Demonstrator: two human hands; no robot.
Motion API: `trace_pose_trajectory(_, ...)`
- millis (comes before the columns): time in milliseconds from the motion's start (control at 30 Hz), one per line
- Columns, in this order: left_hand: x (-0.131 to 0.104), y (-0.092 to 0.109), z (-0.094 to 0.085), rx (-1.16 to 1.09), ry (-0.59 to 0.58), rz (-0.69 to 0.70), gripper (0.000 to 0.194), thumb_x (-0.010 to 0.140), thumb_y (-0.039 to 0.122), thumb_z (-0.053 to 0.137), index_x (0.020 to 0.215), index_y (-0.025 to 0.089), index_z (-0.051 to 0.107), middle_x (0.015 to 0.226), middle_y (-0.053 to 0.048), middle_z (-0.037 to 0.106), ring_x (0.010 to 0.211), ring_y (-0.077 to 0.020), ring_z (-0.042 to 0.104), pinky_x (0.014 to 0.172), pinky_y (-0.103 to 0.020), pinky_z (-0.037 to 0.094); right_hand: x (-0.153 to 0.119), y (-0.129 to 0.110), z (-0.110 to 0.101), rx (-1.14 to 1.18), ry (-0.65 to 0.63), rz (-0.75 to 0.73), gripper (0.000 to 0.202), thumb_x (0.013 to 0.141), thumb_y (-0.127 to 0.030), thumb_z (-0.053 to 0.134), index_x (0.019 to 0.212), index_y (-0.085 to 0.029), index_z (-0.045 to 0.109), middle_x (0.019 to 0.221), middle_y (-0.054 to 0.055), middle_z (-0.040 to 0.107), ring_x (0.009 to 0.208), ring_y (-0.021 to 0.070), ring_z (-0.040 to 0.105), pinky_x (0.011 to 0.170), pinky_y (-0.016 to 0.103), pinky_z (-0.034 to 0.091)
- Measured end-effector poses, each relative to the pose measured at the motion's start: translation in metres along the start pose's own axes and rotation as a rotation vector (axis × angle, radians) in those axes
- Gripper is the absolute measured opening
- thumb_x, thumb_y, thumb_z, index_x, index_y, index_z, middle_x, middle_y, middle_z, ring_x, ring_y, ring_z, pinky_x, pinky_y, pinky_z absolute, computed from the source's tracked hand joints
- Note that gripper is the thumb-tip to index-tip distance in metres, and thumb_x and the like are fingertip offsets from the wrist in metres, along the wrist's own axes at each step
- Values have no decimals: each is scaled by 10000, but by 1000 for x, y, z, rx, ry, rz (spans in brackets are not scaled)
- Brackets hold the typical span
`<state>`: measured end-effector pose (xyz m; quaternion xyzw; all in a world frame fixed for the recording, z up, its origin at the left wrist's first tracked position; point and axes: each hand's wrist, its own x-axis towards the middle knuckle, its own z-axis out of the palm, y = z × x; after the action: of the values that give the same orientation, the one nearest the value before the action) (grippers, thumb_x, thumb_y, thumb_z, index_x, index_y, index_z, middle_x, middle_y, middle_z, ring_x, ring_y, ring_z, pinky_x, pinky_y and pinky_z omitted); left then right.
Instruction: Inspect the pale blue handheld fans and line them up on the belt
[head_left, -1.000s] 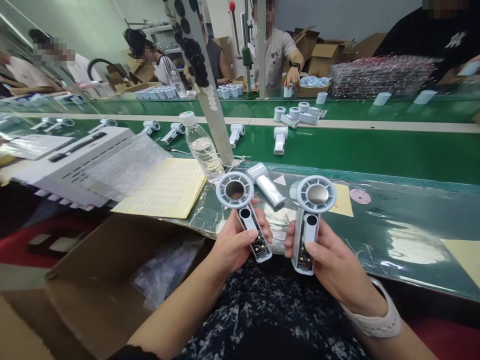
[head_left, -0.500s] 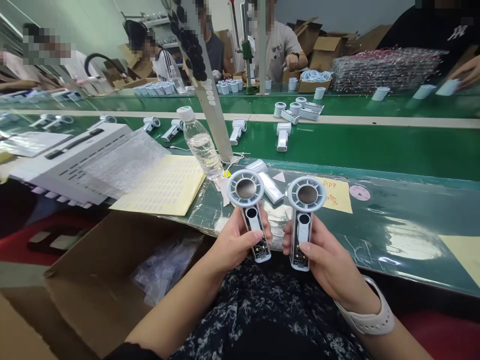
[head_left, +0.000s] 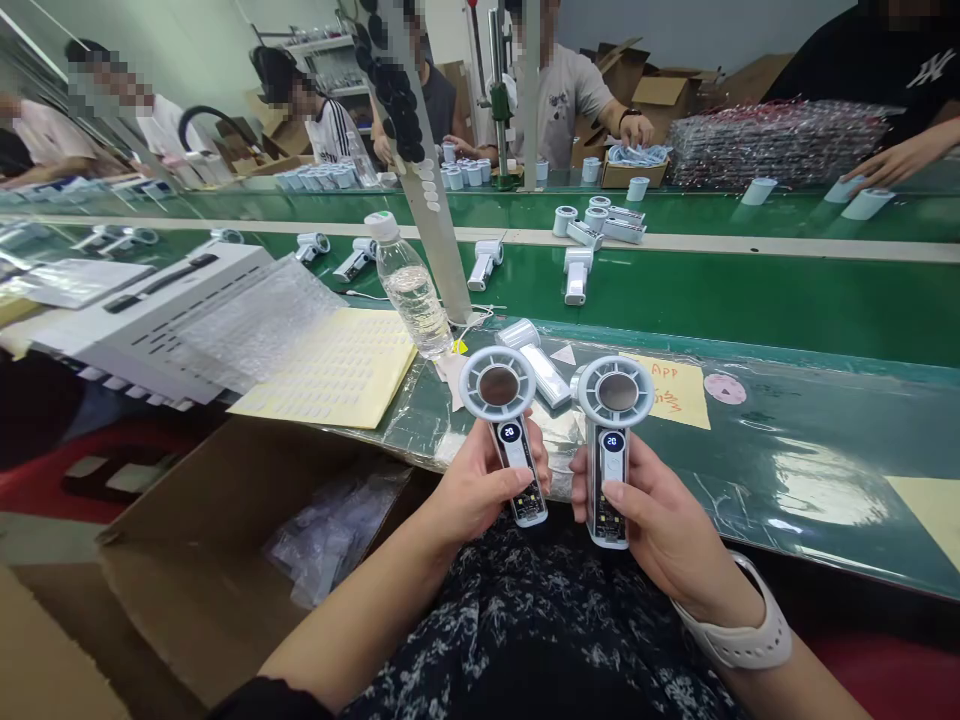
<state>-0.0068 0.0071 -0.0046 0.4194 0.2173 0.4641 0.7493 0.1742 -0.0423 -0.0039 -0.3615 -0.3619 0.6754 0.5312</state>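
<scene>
Left hand (head_left: 480,480) and right hand (head_left: 664,510) are apart, side by side above the lap, each wrapped round one handle. The left-hand fan (head_left: 517,455) leans a little, ring-shaped head up and to the left; the right-hand fan (head_left: 611,465) is nearly upright. Each shows "20" lit on a small round display (head_left: 613,441), with circuit board (head_left: 611,520) visible lower on the handle. A pale strap (head_left: 750,643) circles the right wrist. At lower left, clear plastic bags (head_left: 334,540) lie in an open cardboard box (head_left: 187,560). On the counter (head_left: 795,440), just beyond the held fans, lies a third fan (head_left: 546,373). To its right is a yellow note (head_left: 681,390) reading "APP"; to its left stand a water bottle (head_left: 412,298) and, beside that, yellow sheets of labels (head_left: 322,370). Past a slanting post (head_left: 441,235), more fans (head_left: 577,275) rest on a green conveyor belt (head_left: 750,300). Farthest off, co-workers (head_left: 574,105) handle things near pale cups (head_left: 637,189).
</scene>
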Motion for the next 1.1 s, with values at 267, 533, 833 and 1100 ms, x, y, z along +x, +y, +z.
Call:
trace_pose_trajectory(267, 0, 0, -2, -71, 114, -44, 421, 723, 296, 773, 1056, 212, 529, 808, 21, 573, 656, -118, 565, 587, -265, 490, -1, 2, 1, 60, 47, 41, 243, 853, -408, 680, 1006, -230, 619, 889, 32, 621, 663, 145, 574, 541, 262, 524)
trace_pose_trajectory(533, -5, 6, 1, 88, 13, -25, 357, 770, 359, 767, 1014, 210, 553, 848, -2, 588, 675, -130, 584, 612, -278, 495, -2, 7, -2, 24, 32, -5, 217, 873, -374, 663, 1036, -236, 626, 925, 34, 615, 680, 144, 573, 565, 262, 533)
trace_pose_trajectory(833, -4, 1, -3, 182, -11, -23, 335, 773, 404, 747, 971, 188, 586, 769, -24, 618, 634, -146, 586, 568, -272, 482, -3, 3, 1, 29, 31, 33, 250, 874, -434, 647, 1011, -228, 611, 906, 37, 608, 682, 152, 576, 580, 276, 532)
trace_pose_trajectory(1100, -4, 2, -2, 227, 2, -8, 324, 793, 381, 718, 1007, 177, 584, 886, -66, 680, 691, -183, 665, 634, -313, 521, -4, 4, -2, 37, 80, 9, 261, 855, -431, 674, 1001, -223, 614, 878, 30, 618, 641, 139, 576, 521, 257, 511)
